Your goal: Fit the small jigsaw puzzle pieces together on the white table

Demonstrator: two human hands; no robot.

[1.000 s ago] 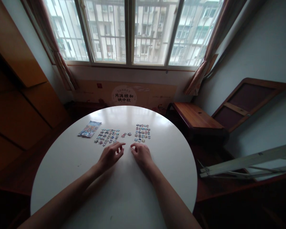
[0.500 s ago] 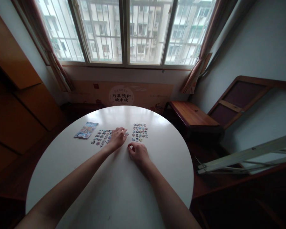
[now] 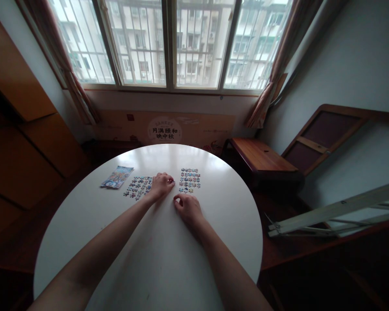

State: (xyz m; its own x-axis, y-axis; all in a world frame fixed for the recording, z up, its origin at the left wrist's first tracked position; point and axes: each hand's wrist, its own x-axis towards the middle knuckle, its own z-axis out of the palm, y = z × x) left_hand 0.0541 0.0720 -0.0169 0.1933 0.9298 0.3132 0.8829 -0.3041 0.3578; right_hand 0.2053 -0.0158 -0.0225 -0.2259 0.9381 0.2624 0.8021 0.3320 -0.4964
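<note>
My left hand [image 3: 162, 185] is over the right edge of the left group of jigsaw puzzle pieces [image 3: 138, 186], hiding part of it. Its thumb and forefinger are closed on a small puzzle piece [image 3: 173, 183]. My right hand [image 3: 189, 207] rests on the white table, fingers curled inward, just in front of a second group of puzzle pieces [image 3: 190, 178]. Whatever may be between those curled fingers is hidden. Both groups lie in loose rows, pieces apart. A colourful printed picture sheet [image 3: 117, 177] lies to the left of them.
The round white table [image 3: 132, 259] has its far edge towards a barred window [image 3: 171, 43]. A wooden bench [image 3: 262, 154] stands beyond it on the right, near a leaning metal frame [image 3: 337, 209]. Orange cabinets [image 3: 22, 168] line the left side.
The fingers of my left hand, stretched out before, have drawn in and closed on a puzzle piece. My right hand has stayed in the same place.
</note>
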